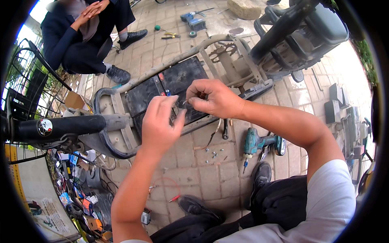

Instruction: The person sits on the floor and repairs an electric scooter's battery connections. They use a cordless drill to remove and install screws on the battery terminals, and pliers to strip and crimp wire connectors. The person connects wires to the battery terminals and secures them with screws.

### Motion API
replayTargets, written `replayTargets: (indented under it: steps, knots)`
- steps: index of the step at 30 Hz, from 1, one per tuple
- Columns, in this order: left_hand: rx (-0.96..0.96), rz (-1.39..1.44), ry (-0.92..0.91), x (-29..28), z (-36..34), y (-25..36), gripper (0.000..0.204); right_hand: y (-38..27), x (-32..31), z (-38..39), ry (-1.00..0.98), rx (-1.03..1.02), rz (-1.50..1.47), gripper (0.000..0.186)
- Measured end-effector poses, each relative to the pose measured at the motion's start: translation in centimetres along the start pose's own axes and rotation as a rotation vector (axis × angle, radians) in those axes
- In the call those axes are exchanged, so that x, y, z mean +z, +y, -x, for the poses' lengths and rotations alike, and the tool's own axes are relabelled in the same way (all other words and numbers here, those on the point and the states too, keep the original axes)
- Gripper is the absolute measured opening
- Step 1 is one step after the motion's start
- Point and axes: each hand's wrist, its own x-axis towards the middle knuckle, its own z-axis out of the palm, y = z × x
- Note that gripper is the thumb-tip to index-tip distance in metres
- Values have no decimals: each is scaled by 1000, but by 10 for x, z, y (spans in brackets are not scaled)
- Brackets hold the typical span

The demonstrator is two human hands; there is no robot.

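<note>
My right hand (pixel 214 99) is closed in a pinch over the black batteries (pixel 184 75), with a small dark piece between its fingers that I cannot make out. My left hand (pixel 162 121) is just left of it, its thumb and fingers curved apart with nothing clearly in them. The batteries sit in the dusty frame of an electric bike (pixel 121 145), with small red and blue terminals (pixel 161 75) on top.
A crouching person (pixel 69 36) clasps their hands at top left. A cordless drill (pixel 253 143), screws (pixel 214 155) and red test lead (pixel 175 198) lie on paving. Pliers (pixel 170 35) and another drill (pixel 190 20) are beyond. Cluttered parts (pixel 81 186) fill lower left; metal pieces (pixel 336 101) lie right.
</note>
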Motion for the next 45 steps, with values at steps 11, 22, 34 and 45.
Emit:
replayTargets:
  steps: [11, 22, 34, 45]
  knots:
    - [-1046, 1192, -265, 1, -4, -7, 11, 6, 3, 1, 40, -426, 345, 8]
    - [148, -38, 35, 4, -4, -9, 21, -4, 3, 3, -12, 48, -27, 6]
    - [-963, 1048, -143, 6, -2, 0, 9, 6, -1, 2, 46, -450, 447, 10]
    - [-261, 343, -82, 7, -4, -12, 16, 4, -2, -2, -56, 62, 52, 17]
